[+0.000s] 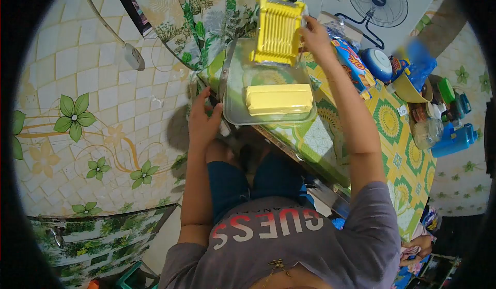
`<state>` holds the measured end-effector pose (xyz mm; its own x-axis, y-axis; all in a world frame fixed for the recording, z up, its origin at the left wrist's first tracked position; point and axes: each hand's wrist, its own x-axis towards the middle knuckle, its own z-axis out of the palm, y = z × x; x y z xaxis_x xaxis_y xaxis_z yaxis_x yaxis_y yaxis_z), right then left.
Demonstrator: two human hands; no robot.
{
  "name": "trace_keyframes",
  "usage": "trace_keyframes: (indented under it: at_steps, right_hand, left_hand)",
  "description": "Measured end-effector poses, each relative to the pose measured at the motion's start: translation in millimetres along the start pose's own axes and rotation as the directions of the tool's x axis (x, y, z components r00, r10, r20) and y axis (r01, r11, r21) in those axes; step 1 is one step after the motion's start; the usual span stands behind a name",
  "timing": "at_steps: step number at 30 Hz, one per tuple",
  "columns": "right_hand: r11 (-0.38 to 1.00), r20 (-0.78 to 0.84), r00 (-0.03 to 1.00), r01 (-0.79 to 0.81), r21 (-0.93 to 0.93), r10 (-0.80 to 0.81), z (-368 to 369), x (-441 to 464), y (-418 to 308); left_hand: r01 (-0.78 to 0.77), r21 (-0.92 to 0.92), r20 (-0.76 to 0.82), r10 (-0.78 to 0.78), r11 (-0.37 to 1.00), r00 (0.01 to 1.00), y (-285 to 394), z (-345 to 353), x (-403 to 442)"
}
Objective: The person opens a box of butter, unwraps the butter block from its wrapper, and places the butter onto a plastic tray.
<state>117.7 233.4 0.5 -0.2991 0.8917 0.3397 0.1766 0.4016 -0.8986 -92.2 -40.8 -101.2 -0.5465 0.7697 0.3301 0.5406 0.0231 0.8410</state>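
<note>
My right hand [316, 38] grips the right edge of a yellow ribbed plastic rack [279, 29] with parallel bars. The rack is over the far end of a clear plastic tray [236, 77]. Nearer to me in the tray lies a smooth yellow block [279, 99]; I cannot tell what it is made of. Beside the tray's near left side is my left hand [204, 119], its fingers apart and holding nothing. Whether its fingertips touch the tray is unclear.
A green and yellow patterned cloth [390, 121] covers the table. Along its right side stand a snack packet [354, 67], a blue bowl [376, 64], a yellow bowl [412, 86], a glass jar [427, 133] and a blue container [454, 140]. A fan box [382, 10] stands behind.
</note>
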Motion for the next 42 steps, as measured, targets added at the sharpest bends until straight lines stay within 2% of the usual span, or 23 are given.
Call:
trace_keyframes:
  at_steps: [3, 5, 7, 10, 13, 16, 18, 20, 22, 24, 27, 31, 32, 33, 35, 37, 39, 41, 42]
  right_hand:
    - [0.981, -0.098, 0.989, 0.097, -0.166, -0.115, -38.8, 8.0, -14.0]
    - [0.991, -0.143, 0.986, 0.066, -0.118, -0.083, -69.4, 6.7, -29.8]
    - [0.945, -0.124, 0.979, 0.117, -0.306, -0.162, -113.7, 20.0, -24.9]
    - [0.924, -0.143, 0.990, -0.073, -0.375, 0.020, -144.8, 11.4, -55.8]
    - [0.812, -0.020, 0.964, -0.236, -0.534, 0.267, -178.9, 42.9, -34.7]
    - [0.675, -0.135, 0.921, -0.363, -0.643, 0.367, -180.5, 75.4, 7.4]
    - [0.650, -0.195, 0.892, -0.434, -0.624, 0.408, -173.0, 78.9, 20.6]
    - [0.410, -0.099, 0.933, -0.245, -0.879, 0.347, -175.2, 115.7, 83.0]
    - [0.298, -0.099, 0.946, -0.196, -0.934, 0.309, -177.3, 116.5, 88.6]
    - [0.378, -0.200, 0.942, -0.295, -0.878, 0.271, -173.7, 104.2, 88.2]
    - [0.368, -0.262, 0.937, -0.334, -0.868, 0.232, -171.7, 90.7, 70.4]
    - [0.378, -0.198, 0.952, -0.277, -0.884, 0.234, -170.9, 76.0, 39.0]
    - [0.338, -0.176, 0.970, -0.224, -0.914, 0.168, -173.1, 79.2, 44.7]
    - [0.365, -0.171, 0.985, -0.168, -0.916, 0.024, -164.9, 71.4, 35.6]
    - [0.395, -0.161, 0.952, -0.046, -0.917, -0.261, -138.6, 32.9, -2.4]
    - [0.405, 0.115, 0.875, 0.329, -0.853, -0.470, -117.1, 9.0, -25.0]
    - [0.574, 0.360, 0.810, 0.584, -0.575, -0.464, -84.5, -33.9, -45.1]
    - [0.725, 0.612, 0.725, 0.600, -0.338, -0.316, -54.9, -73.0, -48.2]
    - [0.729, 0.707, 0.669, 0.600, -0.330, -0.230, -41.4, -86.8, -49.6]
  left_hand:
    - [0.006, -0.001, -0.002, -0.006, 1.000, 1.000, 4.0, -2.9, -0.9]
    - [0.005, 0.004, 0.007, -0.005, 1.000, 1.000, 4.4, -5.2, -0.3]
    - [-0.002, -0.012, 0.004, 0.002, 1.000, 1.000, 4.6, -5.4, -0.9]
    - [0.009, -0.044, 0.005, -0.009, 0.999, 1.000, 11.7, -4.6, -1.4]
    - [0.024, -0.087, 0.023, -0.022, 0.996, 0.999, 14.2, -0.9, -2.0]
    - [-0.007, -0.096, 0.037, 0.011, 0.995, 0.999, 10.7, 6.1, -0.3]
    - [-0.027, -0.071, 0.039, 0.030, 0.997, 0.999, 12.4, 5.7, 0.1]
    - [-0.031, -0.033, 0.043, 0.032, 0.999, 0.999, 19.0, 2.6, -1.3]
    - [-0.015, -0.021, 0.043, 0.016, 1.000, 0.999, 19.1, -1.0, -0.3]
    - [-0.024, -0.019, 0.036, 0.025, 1.000, 0.999, 16.6, -3.5, 0.3]
    - [-0.057, -0.017, 0.044, 0.057, 0.998, 0.997, 13.7, -6.3, 0.7]
    - [-0.037, 0.033, 0.065, 0.035, 0.999, 0.997, 19.5, -0.8, 4.3]
    - [-0.034, 0.043, 0.065, 0.031, 0.998, 0.997, 19.3, 1.1, 5.6]
    - [-0.067, 0.093, 0.063, 0.062, 0.993, 0.996, 20.0, 1.8, 7.5]
    - [-0.131, 0.191, 0.065, 0.120, 0.973, 0.991, 20.8, 2.3, 12.3]
    - [-0.128, 0.284, 0.065, 0.114, 0.950, 0.991, 13.4, 5.0, 18.6]
    - [-0.101, 0.343, 0.079, 0.079, 0.934, 0.994, 10.5, 6.2, 24.6]
    - [-0.055, 0.368, 0.105, 0.017, 0.928, 0.994, 13.5, 6.2, 29.4]
    - [-0.026, 0.333, 0.123, -0.016, 0.942, 0.992, 16.9, 6.0, 30.3]
